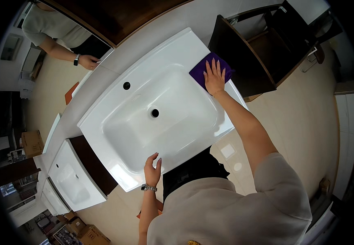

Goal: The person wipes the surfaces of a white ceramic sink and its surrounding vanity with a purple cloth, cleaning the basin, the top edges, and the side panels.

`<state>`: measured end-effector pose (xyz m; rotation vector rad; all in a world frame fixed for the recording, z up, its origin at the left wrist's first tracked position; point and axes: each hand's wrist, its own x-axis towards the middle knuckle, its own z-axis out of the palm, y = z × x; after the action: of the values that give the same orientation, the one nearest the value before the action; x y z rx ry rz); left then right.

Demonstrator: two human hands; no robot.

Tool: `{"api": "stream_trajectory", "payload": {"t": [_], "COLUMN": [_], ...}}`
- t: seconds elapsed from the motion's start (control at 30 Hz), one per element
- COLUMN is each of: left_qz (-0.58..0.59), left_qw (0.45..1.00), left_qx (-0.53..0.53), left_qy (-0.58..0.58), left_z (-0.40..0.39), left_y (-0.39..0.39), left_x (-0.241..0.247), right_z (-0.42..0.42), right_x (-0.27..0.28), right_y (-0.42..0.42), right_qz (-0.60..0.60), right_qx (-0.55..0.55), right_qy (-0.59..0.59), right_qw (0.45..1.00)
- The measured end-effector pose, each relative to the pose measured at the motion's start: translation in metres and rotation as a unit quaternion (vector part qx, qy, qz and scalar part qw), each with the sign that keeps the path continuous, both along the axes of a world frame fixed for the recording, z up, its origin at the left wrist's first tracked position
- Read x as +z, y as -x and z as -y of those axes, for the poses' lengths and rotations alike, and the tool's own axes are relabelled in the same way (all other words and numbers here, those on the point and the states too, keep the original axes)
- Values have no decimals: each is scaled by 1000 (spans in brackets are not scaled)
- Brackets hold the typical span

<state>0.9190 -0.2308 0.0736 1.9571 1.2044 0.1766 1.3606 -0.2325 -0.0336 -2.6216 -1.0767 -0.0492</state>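
A white ceramic vanity basin (pixel 177 101) lies before me, with a round black drain hole (pixel 155 113) and a tap hole (pixel 126 85) in its back ledge. My right hand (pixel 215 77) rests flat on a folded purple cloth (pixel 199 74), its fingers a little spread. That cloth covers part of the basin's right-hand rim, and a corner sticks out past the edge. At the front rim, my left hand (pixel 153 171) is empty, its fingers curved and its thumb apart. Whether it touches the ceramic I cannot tell.
Close to the basin's right end stands a dark wooden cabinet (pixel 241 58) with an open compartment. A mirror (pixel 57 58) hangs behind on the left. Another washbasin (pixel 73 180) is farther left. Cardboard boxes (pixel 93 234) sit on the floor at lower left.
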Motion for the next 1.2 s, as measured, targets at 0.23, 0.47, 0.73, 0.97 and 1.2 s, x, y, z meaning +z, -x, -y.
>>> {"api": "stream_trajectory", "payload": {"t": [0.23, 0.47, 0.73, 0.97, 1.2], "left_qz": [-27, -32, -38, -32, -31], "left_qw": [997, 990, 992, 994, 996], "left_qx": [74, 134, 116, 105, 86], "left_qy": [-8, 19, 0, 5, -9], "left_z": [12, 21, 13, 16, 16], "left_y": [28, 52, 31, 26, 30], "left_x": [3, -2, 10, 5, 3], "right_z": [-149, -200, -215, -195, -130], "right_x": [27, 27, 30, 44, 29], "right_y": [14, 156, 159, 58, -44], "right_qz": [-50, -53, 3, 33, 0], "right_qx": [71, 356, 549, 475, 207], "right_qy": [18, -2, 53, 92, 29], "right_qw": [996, 933, 834, 875, 978]}}
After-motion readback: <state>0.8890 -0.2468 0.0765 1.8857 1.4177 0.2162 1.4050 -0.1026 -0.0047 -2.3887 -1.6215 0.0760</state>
